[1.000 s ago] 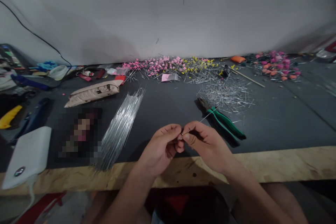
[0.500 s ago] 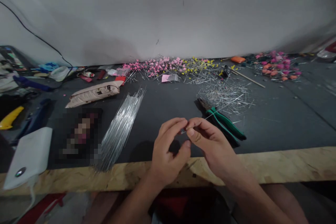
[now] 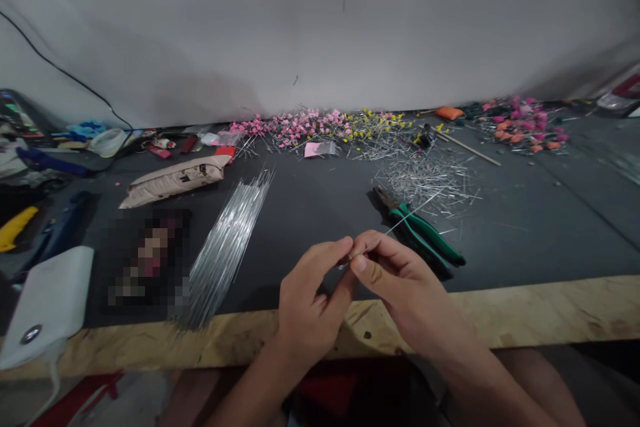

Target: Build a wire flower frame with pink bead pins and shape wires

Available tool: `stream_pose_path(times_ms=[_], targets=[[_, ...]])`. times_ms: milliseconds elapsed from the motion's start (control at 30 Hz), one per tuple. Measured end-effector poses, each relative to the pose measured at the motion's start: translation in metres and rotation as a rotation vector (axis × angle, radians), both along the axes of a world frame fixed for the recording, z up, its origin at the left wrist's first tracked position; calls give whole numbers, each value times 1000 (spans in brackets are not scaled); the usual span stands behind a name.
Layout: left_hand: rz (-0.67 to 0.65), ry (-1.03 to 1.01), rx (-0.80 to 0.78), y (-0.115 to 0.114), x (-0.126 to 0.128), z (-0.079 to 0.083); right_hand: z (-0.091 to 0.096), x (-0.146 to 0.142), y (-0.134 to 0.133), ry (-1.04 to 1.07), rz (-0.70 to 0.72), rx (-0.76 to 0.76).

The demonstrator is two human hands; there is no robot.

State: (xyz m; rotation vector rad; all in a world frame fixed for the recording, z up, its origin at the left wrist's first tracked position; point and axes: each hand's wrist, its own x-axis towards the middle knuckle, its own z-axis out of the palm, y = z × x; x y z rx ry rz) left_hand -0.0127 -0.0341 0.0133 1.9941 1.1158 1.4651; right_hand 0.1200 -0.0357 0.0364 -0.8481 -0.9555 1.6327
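A thin silvery wire slants up to the right from my right hand, which pinches it between thumb and forefinger. Its lower end looks bent into a small loop. At that end curls my left hand, its thumb and fingertips closed about the loop and touching my right fingers; its exact contact is partly hidden. Just beyond my right hand lie green-handled pliers on the dark tabletop. Left of my hands rests a bundle of long straight wires.
Loose short wires lie behind the pliers. Along the wall are pink-tipped, yellow-tipped and orange-and-magenta-tipped stems. At left are a white power bank, a beige pouch and a yellow handle. A wooden edge runs along the front.
Both hands have come slightly lower and nearer the front edge, keeping the wire. My left thumb has moved in toward the looped end. The whole view has shifted a little.
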Motion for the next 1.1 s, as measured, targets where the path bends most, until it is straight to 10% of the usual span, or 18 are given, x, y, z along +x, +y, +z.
stream_pose_path(times_ms=[1100], targets=[[-205, -107, -155, 18, -2, 38, 17, 18, 7, -42, -3, -79]])
